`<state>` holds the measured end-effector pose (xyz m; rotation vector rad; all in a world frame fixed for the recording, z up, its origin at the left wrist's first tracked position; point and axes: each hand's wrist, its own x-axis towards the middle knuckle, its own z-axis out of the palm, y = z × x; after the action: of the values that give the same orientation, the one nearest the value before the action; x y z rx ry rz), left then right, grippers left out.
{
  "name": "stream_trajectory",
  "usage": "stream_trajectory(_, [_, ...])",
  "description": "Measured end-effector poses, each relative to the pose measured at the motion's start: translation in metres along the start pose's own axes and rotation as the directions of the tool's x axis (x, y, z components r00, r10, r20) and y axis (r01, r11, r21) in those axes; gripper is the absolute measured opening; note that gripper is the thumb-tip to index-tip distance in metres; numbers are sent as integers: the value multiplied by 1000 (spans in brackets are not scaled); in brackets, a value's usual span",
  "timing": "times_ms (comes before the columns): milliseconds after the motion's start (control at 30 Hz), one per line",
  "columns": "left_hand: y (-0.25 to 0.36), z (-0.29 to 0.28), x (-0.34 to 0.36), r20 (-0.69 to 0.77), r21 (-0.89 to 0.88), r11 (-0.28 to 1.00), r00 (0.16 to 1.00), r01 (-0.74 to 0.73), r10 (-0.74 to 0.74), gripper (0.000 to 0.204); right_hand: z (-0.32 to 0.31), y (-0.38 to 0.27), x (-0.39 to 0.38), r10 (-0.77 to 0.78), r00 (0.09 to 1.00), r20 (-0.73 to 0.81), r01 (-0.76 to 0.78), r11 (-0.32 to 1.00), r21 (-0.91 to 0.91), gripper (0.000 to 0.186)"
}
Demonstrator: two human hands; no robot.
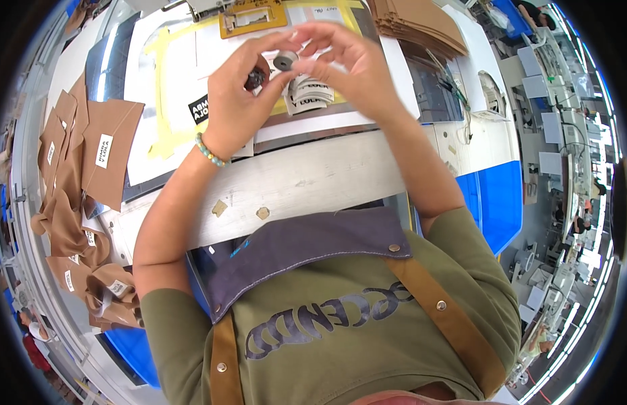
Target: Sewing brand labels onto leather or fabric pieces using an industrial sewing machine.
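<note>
Both of my hands are raised close together over the work surface. Between their fingertips is a small grey bobbin (pixel 284 61) with a dark centre. My right hand (pixel 347 67) pinches its right side with thumb and index finger, the other fingers loosely curled. My left hand (pixel 236 94), with a beaded bracelet (pixel 209 151) at the wrist, curls around a dark round metal part (pixel 257 79), mostly hidden in the palm; its thumb reaches the bobbin's lower edge. Beneath the hands lie several white printed labels (pixel 307 101).
A yellow frame (pixel 254 19) lies at the back, near metal machine parts. Brown cut pieces with white labels (pixel 113 152) hang at the left; a brown stack (pixel 421 25) sits back right. Scissors (pixel 455 91) lie right, above a blue bin (pixel 496 209). Yellow tape (pixel 161 88) edges the white sheet.
</note>
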<state>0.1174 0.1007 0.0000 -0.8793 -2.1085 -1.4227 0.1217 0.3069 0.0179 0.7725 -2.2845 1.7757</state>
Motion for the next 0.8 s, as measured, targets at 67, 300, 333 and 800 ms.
stream_trajectory(67, [-2,1,-2,18,61,998,1000,-23,22,51,13,5,-7,98,994,-38,-95,993,75,43])
stream_trajectory(300, [-8,9,-5,31,65,992,994,-109,107,51,15,8,-17,72,996,-58,-68,995,68,39])
stream_trajectory(333, [-7,9,-5,25,35,996,996,-86,85,53,14,7,-17,71,994,-89,-70,997,17,38])
stream_trajectory(800, [4,10,-3,339,-840,286,857,462,-388,56,29,14,-20,13,988,-152,17,981,194,23])
